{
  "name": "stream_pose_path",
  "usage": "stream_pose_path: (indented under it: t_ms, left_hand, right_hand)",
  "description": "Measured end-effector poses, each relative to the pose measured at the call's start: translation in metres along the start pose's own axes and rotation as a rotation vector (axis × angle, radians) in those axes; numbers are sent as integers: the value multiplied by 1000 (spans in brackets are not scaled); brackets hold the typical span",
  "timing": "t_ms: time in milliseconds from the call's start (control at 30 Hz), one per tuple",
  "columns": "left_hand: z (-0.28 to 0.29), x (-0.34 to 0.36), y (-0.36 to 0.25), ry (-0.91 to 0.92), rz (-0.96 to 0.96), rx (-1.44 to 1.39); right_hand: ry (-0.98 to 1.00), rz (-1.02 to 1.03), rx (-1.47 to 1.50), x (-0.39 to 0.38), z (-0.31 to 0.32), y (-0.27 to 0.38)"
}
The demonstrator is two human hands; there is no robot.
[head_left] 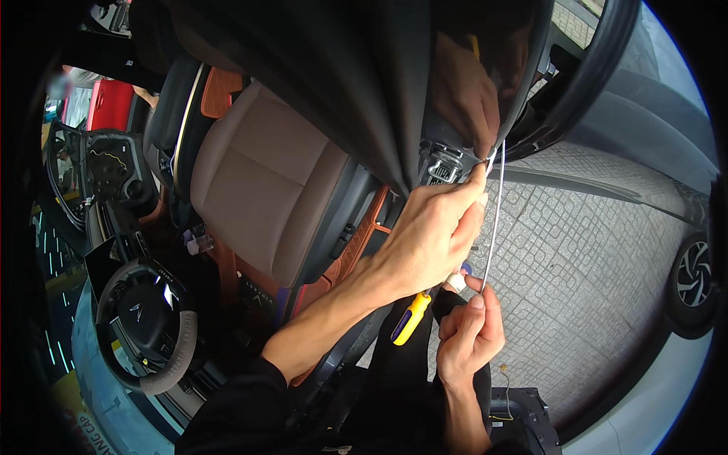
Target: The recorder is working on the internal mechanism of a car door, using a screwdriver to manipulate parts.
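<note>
My left hand is closed at the black door pillar, its index fingertip against a small pale piece near the metal latch striker; what its fingers grip is hidden. A thin silver-white wire runs from the pillar down to my right hand, which pinches its lower part. A yellow-handled screwdriver sits just below my left hand; whether that hand holds it I cannot tell. A glossy black pillar panel above reflects a hand.
A brown seat and steering wheel are at left, inside the car. An open far door shows its inner frame; beyond it are a red car and part of a person's arm. Paving and a wheel are at right.
</note>
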State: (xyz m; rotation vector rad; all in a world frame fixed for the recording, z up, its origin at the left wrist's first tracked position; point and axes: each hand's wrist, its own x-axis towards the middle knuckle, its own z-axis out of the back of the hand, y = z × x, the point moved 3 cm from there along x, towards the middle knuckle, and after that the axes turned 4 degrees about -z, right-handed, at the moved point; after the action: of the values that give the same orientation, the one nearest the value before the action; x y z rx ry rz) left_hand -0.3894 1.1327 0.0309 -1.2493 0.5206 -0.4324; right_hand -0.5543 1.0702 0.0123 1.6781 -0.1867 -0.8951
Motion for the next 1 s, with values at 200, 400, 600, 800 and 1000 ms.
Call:
stream_pose_path:
  t_ms: [200,400,600,800,1000]
  left_hand:
    - [3,0,-1,-2,-39,18]
    - [2,1,-3,-10,-47,27]
    - [9,4,-3,-24,-145,102]
    - [3,2,-6,-44,-93,122]
    - [3,-1,-7,-81,-95,117]
  right_hand:
    - [6,-27,36,-2,-8,0]
    - [3,-37,86,-3,-8,0]
    - [53,-134,289,-4,-12,2]
    - [42,-126,231,-10,-24,3]
    - [32,-56,96,-18,-21,4]
